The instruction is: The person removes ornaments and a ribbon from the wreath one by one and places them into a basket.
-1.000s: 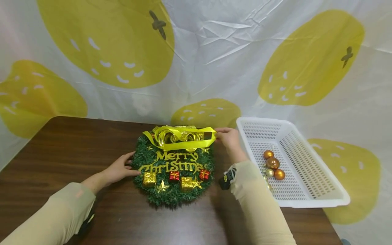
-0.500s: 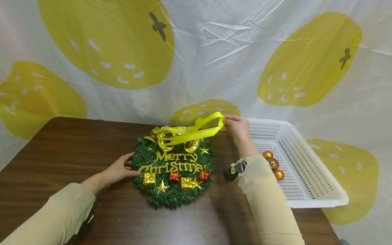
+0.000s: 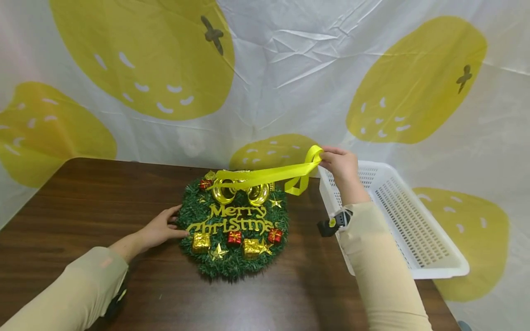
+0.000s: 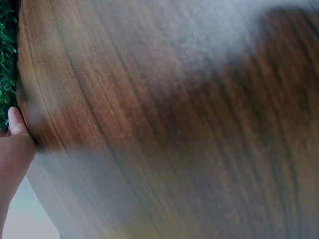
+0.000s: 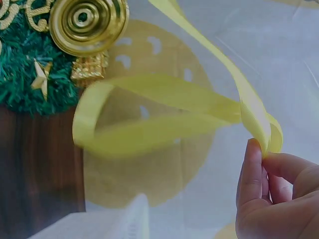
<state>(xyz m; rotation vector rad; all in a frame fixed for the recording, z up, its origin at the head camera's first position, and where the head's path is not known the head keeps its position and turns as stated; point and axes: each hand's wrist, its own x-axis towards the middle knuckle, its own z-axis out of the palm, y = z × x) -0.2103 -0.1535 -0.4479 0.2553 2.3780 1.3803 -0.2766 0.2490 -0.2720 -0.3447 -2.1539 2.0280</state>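
In the head view my right hand (image 3: 341,168) pinches a bright yellow ribbon (image 3: 273,174) between thumb and fingers, raised above the table's back edge. From the pinch the ribbon stretches left over a green Christmas wreath (image 3: 232,266), and a loop of it hangs down. Up close in the right wrist view, the ribbon (image 5: 169,132) is folded at the fingertips. The wreath lies flat, with gold bells (image 3: 258,194), gold "Merry Christmas" lettering (image 3: 236,225), small gift boxes and stars. My left hand (image 3: 159,230) touches the wreath's left edge, thumb and fingers spread.
Right of the wreath is a white plastic basket (image 3: 459,269), partly covered by the right forearm. The brown wooden table (image 3: 124,197) ends at a white cloth backdrop (image 3: 290,101) with yellow fruit prints.
My right hand has carried the ribbon up and to the right, lifting it off the bells and drawing it out. The left hand and wreath have stayed put. Baubles in the basket are now hidden.
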